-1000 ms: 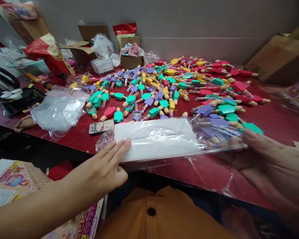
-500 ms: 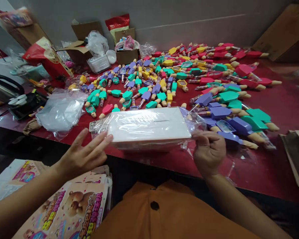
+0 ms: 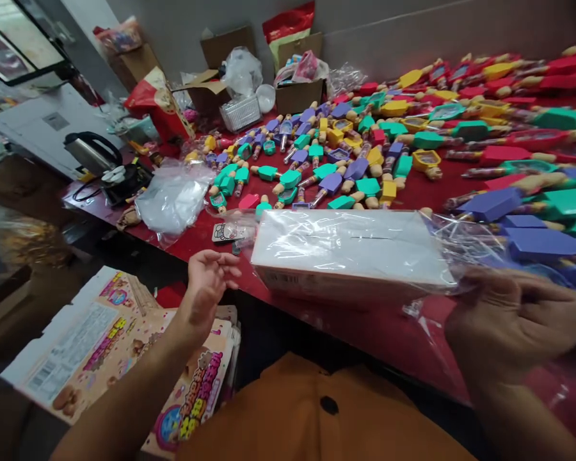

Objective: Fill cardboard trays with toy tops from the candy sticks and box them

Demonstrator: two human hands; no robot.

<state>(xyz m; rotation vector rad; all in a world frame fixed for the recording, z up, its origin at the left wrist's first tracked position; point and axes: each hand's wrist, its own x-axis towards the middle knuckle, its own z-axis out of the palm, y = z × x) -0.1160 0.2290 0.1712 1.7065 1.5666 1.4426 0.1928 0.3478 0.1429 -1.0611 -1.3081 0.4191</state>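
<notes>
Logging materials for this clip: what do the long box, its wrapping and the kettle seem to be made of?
Long box: probably cardboard, smooth matt white on top, with a straight slit line. Wrapping: likely thin plastic film, clear and glossy, with creases and bright glints. Kettle: apparently metal, judging by its silvery sheen.

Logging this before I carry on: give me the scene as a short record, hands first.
left hand: open, apart from the box
right hand: grip closed on the clear wrap, at the box's right end
box: white face up, inside clear wrap
behind box: many purple, green, yellow and red pieces on the red table
lower left: printed card sheets
</notes>
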